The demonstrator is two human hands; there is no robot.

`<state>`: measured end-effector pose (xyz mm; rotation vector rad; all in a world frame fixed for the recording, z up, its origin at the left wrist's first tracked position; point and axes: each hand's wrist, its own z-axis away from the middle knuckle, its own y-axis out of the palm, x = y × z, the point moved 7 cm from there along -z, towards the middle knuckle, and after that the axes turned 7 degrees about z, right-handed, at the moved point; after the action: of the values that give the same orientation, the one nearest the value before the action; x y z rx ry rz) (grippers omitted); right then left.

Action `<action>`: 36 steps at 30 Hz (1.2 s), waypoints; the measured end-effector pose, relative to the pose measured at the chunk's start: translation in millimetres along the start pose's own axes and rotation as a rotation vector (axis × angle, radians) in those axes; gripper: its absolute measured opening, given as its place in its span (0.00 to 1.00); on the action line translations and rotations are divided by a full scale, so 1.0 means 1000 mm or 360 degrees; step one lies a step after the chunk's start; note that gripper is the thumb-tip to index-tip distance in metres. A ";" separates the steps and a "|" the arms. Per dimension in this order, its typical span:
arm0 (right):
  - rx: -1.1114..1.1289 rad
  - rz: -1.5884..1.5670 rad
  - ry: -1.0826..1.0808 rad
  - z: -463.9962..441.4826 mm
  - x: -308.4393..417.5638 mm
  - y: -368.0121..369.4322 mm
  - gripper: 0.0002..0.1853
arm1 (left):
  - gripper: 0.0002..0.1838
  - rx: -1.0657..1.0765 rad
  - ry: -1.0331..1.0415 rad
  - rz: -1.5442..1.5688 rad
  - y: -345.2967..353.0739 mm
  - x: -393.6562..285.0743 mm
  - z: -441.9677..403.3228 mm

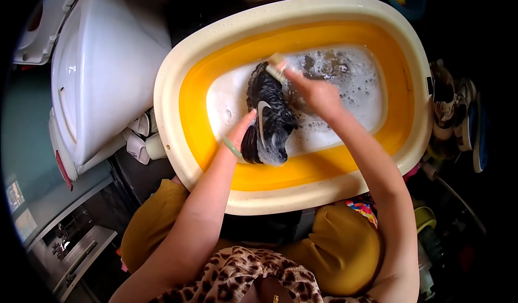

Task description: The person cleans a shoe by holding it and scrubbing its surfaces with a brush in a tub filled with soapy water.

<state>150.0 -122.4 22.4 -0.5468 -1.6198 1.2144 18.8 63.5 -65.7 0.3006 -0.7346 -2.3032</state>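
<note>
A wet black sneaker (275, 121) with a pale curved stripe on its side is held over the soapy water (345, 101). My left hand (244, 126), with a green bangle at the wrist, grips the shoe from its left side; the thumb shows and the other fingers are mostly hidden. My right hand (318, 94) is closed round a small scrubbing brush (277, 70). The brush's pale bristles are against the far end of the shoe, slightly blurred by motion. Foam clings to the near end of the shoe.
A yellow basin with a cream rim (294, 5) surrounds the water. A white toilet (108, 66) stands at the left, with pale shoes (139, 141) beside its base. More shoes (458, 109) are lined up at the right. Green containers (425, 219) sit at the lower right.
</note>
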 end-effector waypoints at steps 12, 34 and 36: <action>0.0394 -0.0050 -0.0036 0.015 0.012 0.031 0.26 | 0.28 0.0171 0.0016 -0.0026 0.004 -0.012 0.001; 0.0343 -0.0084 0.0588 0.055 -0.041 0.026 0.26 | 0.06 -0.0912 0.0891 0.0291 -0.027 -0.010 0.061; 0.0330 -0.0260 0.0424 0.039 -0.012 0.017 0.26 | 0.05 -0.0830 0.0686 0.0385 -0.025 -0.008 0.039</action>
<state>116.4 -143.1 2.2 -0.4162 -1.2721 1.1201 -4.9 100.9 -48.4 0.4177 0.0493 -2.0099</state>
